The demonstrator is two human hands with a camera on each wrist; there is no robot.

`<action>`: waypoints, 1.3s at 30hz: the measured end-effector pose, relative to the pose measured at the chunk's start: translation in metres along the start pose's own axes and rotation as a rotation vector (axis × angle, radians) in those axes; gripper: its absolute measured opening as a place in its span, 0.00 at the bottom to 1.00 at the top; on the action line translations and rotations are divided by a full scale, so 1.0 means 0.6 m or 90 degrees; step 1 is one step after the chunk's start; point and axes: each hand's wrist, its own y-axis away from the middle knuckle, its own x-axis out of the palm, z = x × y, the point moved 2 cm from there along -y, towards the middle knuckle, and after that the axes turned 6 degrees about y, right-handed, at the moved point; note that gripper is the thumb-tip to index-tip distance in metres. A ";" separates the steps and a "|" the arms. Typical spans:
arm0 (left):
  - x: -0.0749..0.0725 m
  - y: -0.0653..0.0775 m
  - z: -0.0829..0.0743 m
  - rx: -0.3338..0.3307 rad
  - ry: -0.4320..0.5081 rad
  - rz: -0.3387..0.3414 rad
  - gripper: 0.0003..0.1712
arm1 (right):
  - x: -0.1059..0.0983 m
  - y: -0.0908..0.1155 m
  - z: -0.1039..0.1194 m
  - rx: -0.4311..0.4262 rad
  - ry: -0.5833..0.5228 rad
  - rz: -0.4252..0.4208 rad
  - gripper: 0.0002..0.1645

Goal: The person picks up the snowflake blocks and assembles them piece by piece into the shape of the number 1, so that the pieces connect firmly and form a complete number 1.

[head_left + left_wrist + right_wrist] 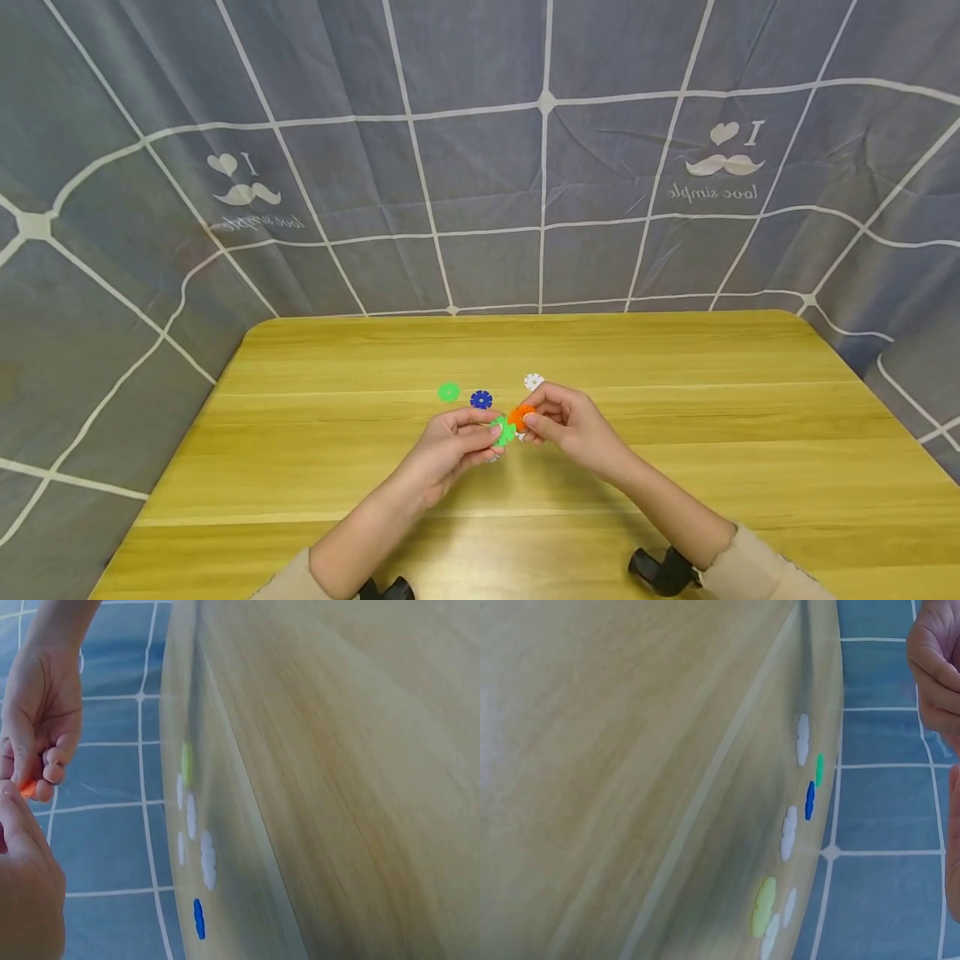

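Note:
In the head view, my left hand (450, 448) pinches a green notched plastic disc (503, 432) between thumb and fingers. Held the same way in my right hand (576, 427) is an orange notched disc (518, 416). The two discs meet edge to edge above the table, the orange one to the upper right of the green. I cannot tell whether their slots interlock. A bit of orange disc (28, 788) shows between the hands in the left wrist view. The right wrist view catches only parts of both hands at its right edge, the discs hidden.
Behind the hands lie a green disc (448, 392), a blue disc (482, 400) and a white disc (533, 381) on the wooden table (300, 417). The right wrist view adds a yellow disc (763, 907) and several white ones. A grey curtain (480, 167) hangs beyond the table.

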 end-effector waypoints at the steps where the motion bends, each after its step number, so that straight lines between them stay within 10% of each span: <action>1: 0.001 0.002 0.000 0.001 0.003 -0.002 0.19 | 0.000 0.001 0.001 -0.009 0.003 0.001 0.04; 39: 0.021 0.024 -0.001 0.021 -0.013 -0.072 0.15 | 0.007 0.002 0.017 -0.197 0.141 0.020 0.09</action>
